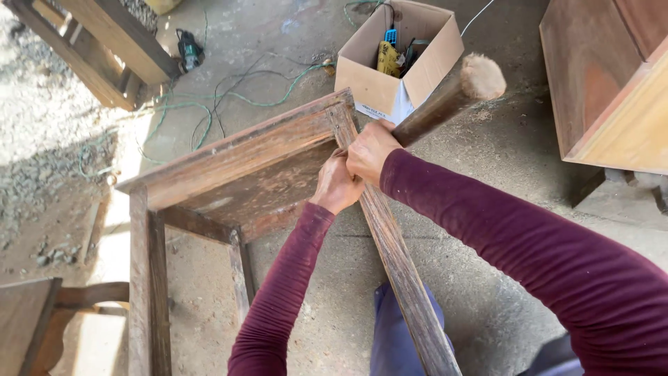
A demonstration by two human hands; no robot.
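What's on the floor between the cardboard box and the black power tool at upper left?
In the head view, tangled green and dark cables lie on the concrete floor between the cardboard box and the black power tool.

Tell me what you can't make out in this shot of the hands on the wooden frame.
All head view:
- Tool head: the right hand holds a wooden handle; its working end is hidden behind both hands.
- Left hand: its grip on the rail is covered by the right hand.
- Box contents: too small to identify.
- Frame: legs cut off by the bottom edge.
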